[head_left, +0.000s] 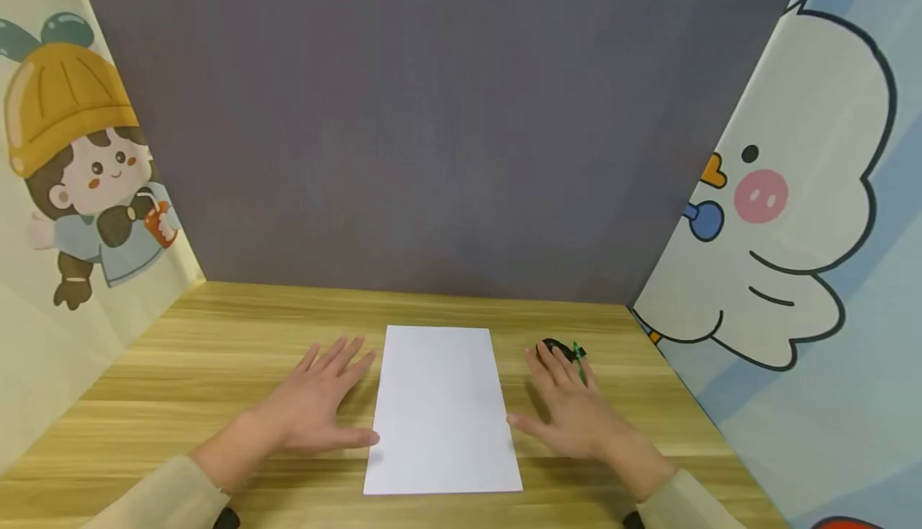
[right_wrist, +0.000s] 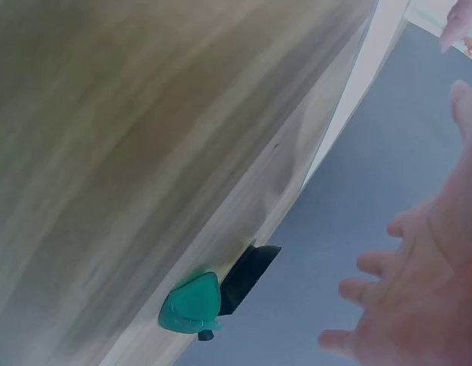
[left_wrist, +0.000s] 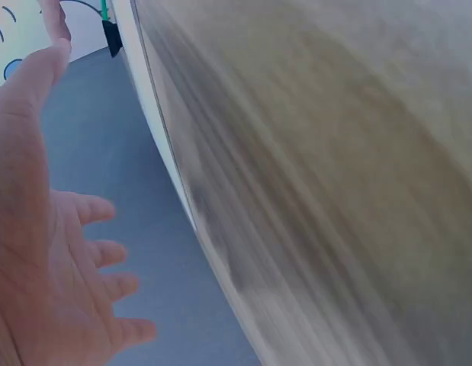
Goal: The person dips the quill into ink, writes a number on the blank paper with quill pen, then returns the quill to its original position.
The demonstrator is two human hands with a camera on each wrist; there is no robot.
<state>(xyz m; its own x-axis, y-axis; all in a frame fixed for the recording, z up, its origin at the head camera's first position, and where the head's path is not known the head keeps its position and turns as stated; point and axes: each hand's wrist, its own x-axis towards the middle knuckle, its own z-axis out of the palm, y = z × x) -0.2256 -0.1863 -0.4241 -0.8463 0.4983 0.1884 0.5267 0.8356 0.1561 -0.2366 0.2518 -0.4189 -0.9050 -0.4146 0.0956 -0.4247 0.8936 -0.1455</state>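
Across the back rises a grey panel [head_left: 432,129], with the wooden table [head_left: 288,305] below. On it lies 1 white sheet [head_left: 442,409], between the left hand [head_left: 306,417] and right hand [head_left: 576,421]. Both hover with fingers open and spread, 1 thumb at each long edge. By the right fingers lie a black item [right_wrist: 249,278] and a green item [right_wrist: 191,303].

Light is soft; wrist views blur the tabletop [left_wrist: 319,168].
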